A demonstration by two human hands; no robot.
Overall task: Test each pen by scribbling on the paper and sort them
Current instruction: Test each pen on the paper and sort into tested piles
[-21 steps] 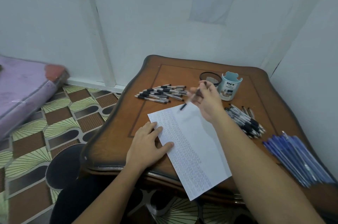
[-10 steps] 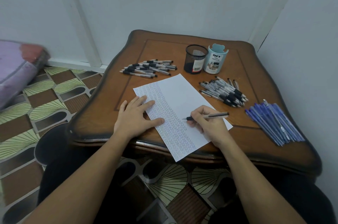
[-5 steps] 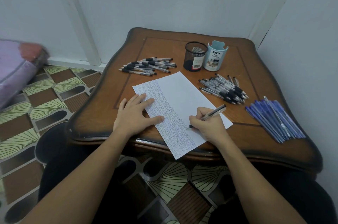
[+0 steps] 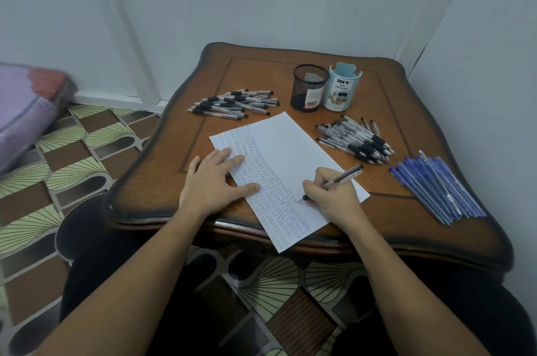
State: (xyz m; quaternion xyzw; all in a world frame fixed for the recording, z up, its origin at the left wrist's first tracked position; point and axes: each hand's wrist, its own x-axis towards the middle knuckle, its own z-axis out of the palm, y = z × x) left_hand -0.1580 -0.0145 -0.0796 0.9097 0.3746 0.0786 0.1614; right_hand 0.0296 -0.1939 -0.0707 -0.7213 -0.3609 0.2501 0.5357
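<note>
A white sheet of paper (image 4: 293, 149) lies askew on the brown wooden table (image 4: 406, 227), its near corner jutting over the table's near edge. Its left half is filled with rows of small blue scribbles and its right half is bare. The right hand (image 4: 334, 200) rests on the sheet's near right part and pinches a clear pen with a black grip (image 4: 341, 179) in its curled fingers. The tip touches the paper at the edge of the scribbled rows. The left hand (image 4: 213, 182) lies flat with fingers spread, pressing the sheet's left edge down. Along the table's right edge lies a fan of blue pens (image 4: 436, 187). Farther in, just right of the paper, is a heap of clear black-grip pens (image 4: 356, 137). A second such heap (image 4: 235, 104) lies beyond the sheet's far left corner. Toward the far edge stand a black mesh cup (image 4: 308, 89) and a pale blue desk organizer (image 4: 342, 91), touching side by side. What either holds cannot be told from here.
</note>
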